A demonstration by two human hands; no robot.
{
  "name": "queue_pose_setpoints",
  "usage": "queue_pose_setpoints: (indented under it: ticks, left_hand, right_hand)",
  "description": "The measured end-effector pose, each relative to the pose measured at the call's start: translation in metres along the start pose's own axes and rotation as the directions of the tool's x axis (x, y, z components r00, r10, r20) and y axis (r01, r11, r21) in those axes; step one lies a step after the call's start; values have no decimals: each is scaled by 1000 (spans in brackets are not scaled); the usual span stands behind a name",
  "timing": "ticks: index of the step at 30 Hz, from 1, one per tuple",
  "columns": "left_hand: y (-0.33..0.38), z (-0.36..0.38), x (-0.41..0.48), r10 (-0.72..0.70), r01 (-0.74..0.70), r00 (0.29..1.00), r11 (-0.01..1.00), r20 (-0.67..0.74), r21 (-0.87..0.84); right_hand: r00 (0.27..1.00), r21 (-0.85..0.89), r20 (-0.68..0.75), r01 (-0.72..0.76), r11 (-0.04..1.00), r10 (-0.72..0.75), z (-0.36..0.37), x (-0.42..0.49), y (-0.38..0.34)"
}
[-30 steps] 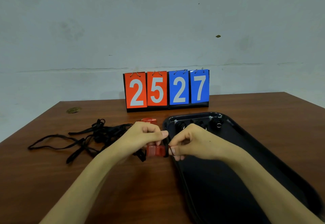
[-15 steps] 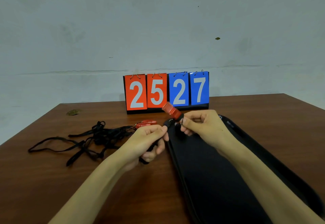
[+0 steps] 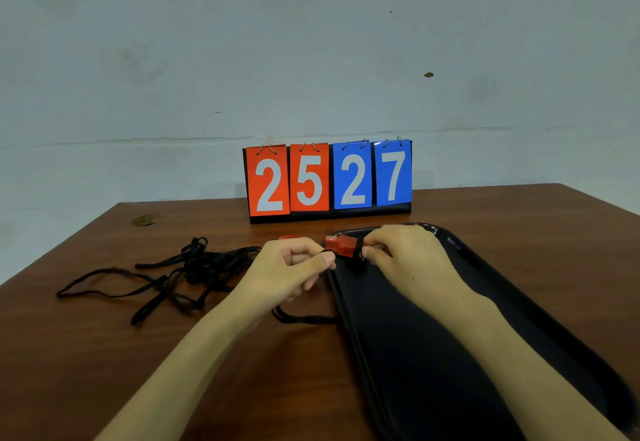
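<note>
My right hand (image 3: 401, 257) pinches the end of a small red plastic piece (image 3: 341, 246), held level over the far left corner of the black tray (image 3: 519, 302). My left hand (image 3: 294, 269) pinches a black cord (image 3: 304, 319) between thumb and forefinger, just left of the red piece. The cord loops down onto the table under my left wrist and reaches the tray's edge. Another red piece (image 3: 289, 238) peeks out behind my left hand's knuckles.
A tangle of black cords (image 3: 166, 278) lies on the brown table (image 3: 104, 354) to the left. A flip scoreboard (image 3: 329, 181) reading 25 and 27 stands at the back against a grey wall. The tray fills the right side.
My right hand has lowered the red piece from a tilted raised pose to level, close to my left fingertips. My left hand rose slightly, still pinching the cord.
</note>
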State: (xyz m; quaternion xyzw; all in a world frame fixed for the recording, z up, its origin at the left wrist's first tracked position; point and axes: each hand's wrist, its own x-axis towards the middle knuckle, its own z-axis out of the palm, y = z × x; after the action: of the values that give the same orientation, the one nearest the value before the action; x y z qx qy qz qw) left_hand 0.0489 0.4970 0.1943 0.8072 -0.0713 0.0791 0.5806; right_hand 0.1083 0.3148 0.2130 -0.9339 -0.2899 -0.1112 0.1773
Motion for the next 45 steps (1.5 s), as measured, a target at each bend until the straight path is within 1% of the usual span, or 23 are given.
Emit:
queue_pose_setpoints:
  ticks: [2, 4, 7, 10, 12, 14, 15, 17, 19, 21, 24, 26, 27, 30, 32, 34, 36, 39, 42, 44, 45]
  left_hand:
    - [1, 0, 0, 26, -26, 1000, 998, 4, 55]
    - [2, 1, -1, 64, -68, 997, 988, 35, 140]
    - [1, 6, -3, 98, -120, 990, 960, 100, 253]
    - [1, 6, -3, 119, -139, 989, 945, 84, 295]
    - [1, 2, -2, 136, -138, 990, 946, 26, 292]
    - [1, -2, 1, 122, -113, 992, 949, -14, 295]
    - [0, -5, 2, 98, -90, 995, 951, -13, 295]
    - [-2, -9, 4, 32, -41, 999, 959, 34, 280]
    - [-4, -14, 5, -14, -9, 996, 964, 85, 265]
    - [-2, -14, 4, -63, 32, 990, 973, 130, 230]
    - [2, -9, 0, -127, 116, 978, 991, 166, 73]
    - [0, -8, 0, -149, 157, 977, 987, 153, -43]
    - [-3, -8, 1, -152, 164, 977, 984, 152, -70]
    - [-7, -5, 3, -152, 163, 980, 983, 126, -83]
    - [-6, -1, 3, -119, 128, 987, 988, 106, -85]
    - [-5, 3, 3, -59, 65, 995, 995, 81, -70]
    - [-4, 5, 3, -20, 24, 998, 998, 64, -60]
    - [-3, 7, 3, 5, -4, 998, 1000, 64, -16]
    - [-6, 10, 3, 59, -62, 998, 985, 20, 161]
    - [-10, 10, 2, 105, -90, 994, 947, -33, 307]
    - [-12, 9, 2, 121, -93, 991, 923, -52, 373]
  right_hand:
    - [996, -29, 64, 63, 998, -61, 3, 0, -2]
    - [991, -35, 71, 120, 992, -118, 9, -1, -2]
    - [983, -38, 93, 162, 986, -158, 14, -3, -1]
    - [969, -3, 146, 202, 979, -200, 14, -3, 2]
    - [955, 69, 188, 219, 973, -228, 13, -4, 1]
    - [938, 183, 230, 222, 958, -261, 11, -6, -1]
    - [929, 253, 251, 210, 945, -273, 10, -7, -3]
    - [914, 376, 290, 166, 912, -286, 7, -10, -7]
    - [906, 456, 307, 129, 880, -292, 5, -10, -9]
    - [913, 496, 281, 125, 859, -295, 1, -9, -8]
    - [943, 551, 201, 115, 827, -265, -6, -8, -8]
    - [973, 594, 126, 84, 800, -195, -9, -7, -6]
    - [984, 619, 83, 71, 782, -155, -10, -6, -5]
    - [999, 650, -12, 33, 760, -33, -10, -4, -1]
    - [997, 653, -50, -7, 757, 52, -7, -2, 1]
    - [990, 628, -67, -52, 776, 121, -5, -1, 3]
    - [984, 532, -85, -87, 843, 155, -2, -1, 4]
    - [982, 372, -98, -113, 921, 160, 4, -1, 4]
    - [990, 140, -95, -86, 986, 99, 9, -3, -1]
    - [995, 6, -94, -26, 1000, 27, 11, -5, -5]
    - [996, -29, -88, 9, 1000, -12, 12, -6, -7]
